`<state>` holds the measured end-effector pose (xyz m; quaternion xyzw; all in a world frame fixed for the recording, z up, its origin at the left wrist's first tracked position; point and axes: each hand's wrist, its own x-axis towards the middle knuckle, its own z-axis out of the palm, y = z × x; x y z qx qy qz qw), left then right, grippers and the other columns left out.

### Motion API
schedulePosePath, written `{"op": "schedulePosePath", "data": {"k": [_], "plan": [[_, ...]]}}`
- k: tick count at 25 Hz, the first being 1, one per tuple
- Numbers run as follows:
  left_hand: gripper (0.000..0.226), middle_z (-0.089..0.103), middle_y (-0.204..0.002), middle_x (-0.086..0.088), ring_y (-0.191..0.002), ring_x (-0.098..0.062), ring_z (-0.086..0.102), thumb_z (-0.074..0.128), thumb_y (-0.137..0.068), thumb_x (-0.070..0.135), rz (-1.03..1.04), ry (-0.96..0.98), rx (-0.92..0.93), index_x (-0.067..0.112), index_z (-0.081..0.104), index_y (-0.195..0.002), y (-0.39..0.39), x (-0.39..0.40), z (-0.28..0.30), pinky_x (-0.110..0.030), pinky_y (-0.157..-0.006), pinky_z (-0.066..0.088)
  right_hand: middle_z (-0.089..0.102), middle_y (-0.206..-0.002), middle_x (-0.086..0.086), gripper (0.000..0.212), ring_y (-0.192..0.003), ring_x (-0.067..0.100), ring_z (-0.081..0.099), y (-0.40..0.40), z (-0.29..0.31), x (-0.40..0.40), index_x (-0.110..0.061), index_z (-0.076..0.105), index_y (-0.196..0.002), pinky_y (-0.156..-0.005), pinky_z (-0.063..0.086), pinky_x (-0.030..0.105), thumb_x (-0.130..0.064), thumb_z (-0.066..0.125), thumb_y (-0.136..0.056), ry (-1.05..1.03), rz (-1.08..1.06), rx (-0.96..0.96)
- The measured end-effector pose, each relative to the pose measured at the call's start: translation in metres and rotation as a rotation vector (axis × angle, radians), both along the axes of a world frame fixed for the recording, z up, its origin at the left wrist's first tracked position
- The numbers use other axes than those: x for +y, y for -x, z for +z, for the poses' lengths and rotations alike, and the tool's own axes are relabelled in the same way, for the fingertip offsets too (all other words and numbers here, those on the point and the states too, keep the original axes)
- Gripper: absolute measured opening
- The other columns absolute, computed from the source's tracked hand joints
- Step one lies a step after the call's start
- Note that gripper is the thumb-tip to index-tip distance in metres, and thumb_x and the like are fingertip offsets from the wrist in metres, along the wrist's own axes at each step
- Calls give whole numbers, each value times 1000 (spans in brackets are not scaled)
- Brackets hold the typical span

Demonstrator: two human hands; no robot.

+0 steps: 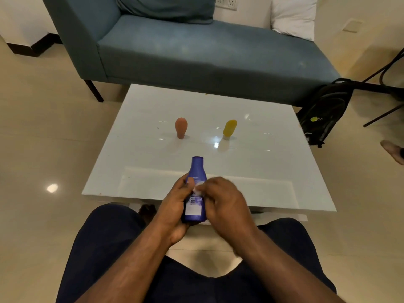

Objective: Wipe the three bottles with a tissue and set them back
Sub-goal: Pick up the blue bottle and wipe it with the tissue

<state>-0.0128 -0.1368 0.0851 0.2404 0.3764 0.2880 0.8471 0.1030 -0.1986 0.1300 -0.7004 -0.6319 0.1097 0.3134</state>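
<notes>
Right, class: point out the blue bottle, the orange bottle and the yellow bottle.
blue bottle (pixel 196 169), head view, on its upper body.
orange bottle (pixel 181 125), head view, on its wide top.
yellow bottle (pixel 229 127), head view, on its body.

3 bottles (pixel 196 171); 1 tissue (pixel 197 192); 2 hands (pixel 175 206).

A glossy white worktop (pixel 251 171) is carrying an orange bottle (pixel 181 127) and a yellow bottle (pixel 229 129), standing well apart.
</notes>
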Motion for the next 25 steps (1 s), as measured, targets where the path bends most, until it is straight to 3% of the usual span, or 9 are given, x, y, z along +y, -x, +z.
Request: {"op": "schedulePosePath", "data": {"k": [5, 9, 11, 15, 17, 19, 21, 23, 25], "plan": [[56, 75, -102, -11, -82, -28, 73, 61, -87, 51, -84, -79, 60, 24, 58, -136, -3, -7, 6, -38, -63, 58, 60, -101, 3, 16, -88, 8, 53, -23, 12, 42, -11, 68, -102, -81, 36, 4, -17, 57, -92, -21, -185, 46], [54, 77, -109, -11, -87, -27, 75, 40, -94, 62, -37, 9, -43, 31, 64, -131, -1, -2, 6, -44, -72, 61, 63, -100, 7, 21, -89, 21, 58, 0, 1, 16, -12, 68, -102, -77, 52, 28, -18, 70, -82, 27, -36, -132], [53, 77, -112, -11, -89, -28, 75, 35, -97, 62, -35, 15, -47, 34, 66, -129, -1, -2, 5, -45, -70, 60, 66, -95, 8, 25, -86, 25, 60, 2, -3, 3, -11, 70, -99, -71, 55, 32, -13, 76, -75, 26, 74, -178], [55, 74, -96, -10, -72, -23, 68, 38, -93, 66, -81, -3, -17, 35, 67, -128, -3, -5, 9, -34, -56, 54, 58, -97, 2, 14, -88, 19, 59, -22, 2, 32, -11, 69, -99, -70, 50, 17, -14, 67, -85, 14, -131, 60], [57, 74, -95, -10, -74, -24, 68, 39, -90, 67, -88, -31, 6, 34, 66, -128, -2, -4, 9, -34, -58, 54, 58, -99, 2, 15, -88, 17, 59, -21, 1, 40, -13, 68, -101, -74, 52, 23, -14, 66, -86, -17, -198, 31], [54, 77, -106, -7, -84, -26, 72, 39, -92, 64, -72, -49, 2, 35, 65, -129, -1, -3, 6, -40, -69, 57, 59, -101, 2, 19, -92, 19, 59, -4, 0, 29, -15, 67, -105, -79, 53, 28, -16, 66, -86, -8, -152, 71], [47, 75, -119, -8, -98, -28, 74, 38, -99, 55, -36, -46, -4, 32, 65, -131, 0, -2, 3, -44, -80, 59, 62, -107, 2, 27, -98, 18, 58, 16, 0, 4, -17, 64, -110, -82, 53, 26, -17, 70, -83, 13, -20, -21], [39, 74, -122, -11, -97, -27, 74, 43, -104, 44, -10, -35, -22, 30, 66, -131, 1, -1, 2, -42, -78, 60, 64, -109, 4, 30, -99, 18, 58, 14, -4, -9, -14, 65, -111, -83, 53, 28, -16, 71, -81, -10, 88, -156], [35, 75, -117, -10, -86, -25, 72, 44, -104, 41, -42, -62, -19, 33, 67, -129, 2, -1, 2, -40, -69, 58, 63, -103, 3, 21, -94, 17, 58, -4, -7, 3, -13, 68, -103, -79, 54, 29, -13, 66, -83, -63, 10, -57]]}}
